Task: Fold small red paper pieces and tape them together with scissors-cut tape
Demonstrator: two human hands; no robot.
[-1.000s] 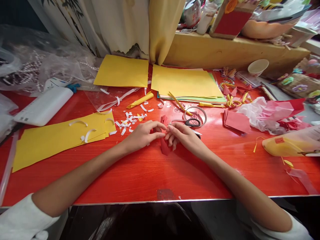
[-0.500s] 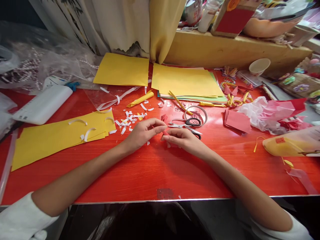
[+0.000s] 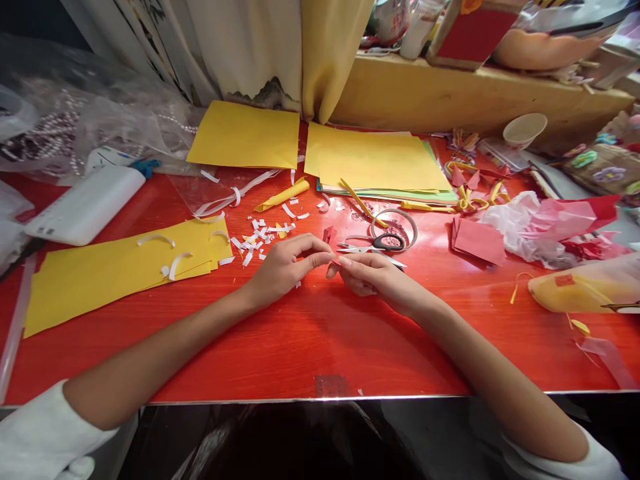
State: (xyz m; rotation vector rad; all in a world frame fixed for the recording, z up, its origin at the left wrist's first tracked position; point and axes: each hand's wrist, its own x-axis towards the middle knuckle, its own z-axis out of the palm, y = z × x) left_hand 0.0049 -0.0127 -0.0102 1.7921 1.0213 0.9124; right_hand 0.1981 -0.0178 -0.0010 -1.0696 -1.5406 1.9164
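Between my two hands is a small folded piece of red paper (image 3: pixel 329 234), mostly hidden by my fingers. My left hand (image 3: pixel 293 267) is closed in a pinch on it, with part of the paper standing up beyond the fingertips. My right hand (image 3: pixel 373 277) meets it from the other side, thumb and fingers pinched together at the paper's near end. Just beyond my right hand lie black-handled scissors (image 3: pixel 389 242), partly over a roll of tape (image 3: pixel 413 230). White paper scraps (image 3: pixel 260 235) are scattered beyond my left hand.
Yellow strips of card (image 3: pixel 125 270) lie at left, near a white box-like device (image 3: pixel 93 207). Yellow sheets (image 3: pixel 370 160) are stacked at the back beside a rolled yellow paper (image 3: pixel 283 195). Red paper squares (image 3: pixel 477 241) and crumpled tissue (image 3: pixel 530 223) sit at right.
My right hand has turned, and its fingertips have moved up to my left fingertips at the red paper. The red end that hung below my right fingers no longer shows. My left hand has hardly moved.
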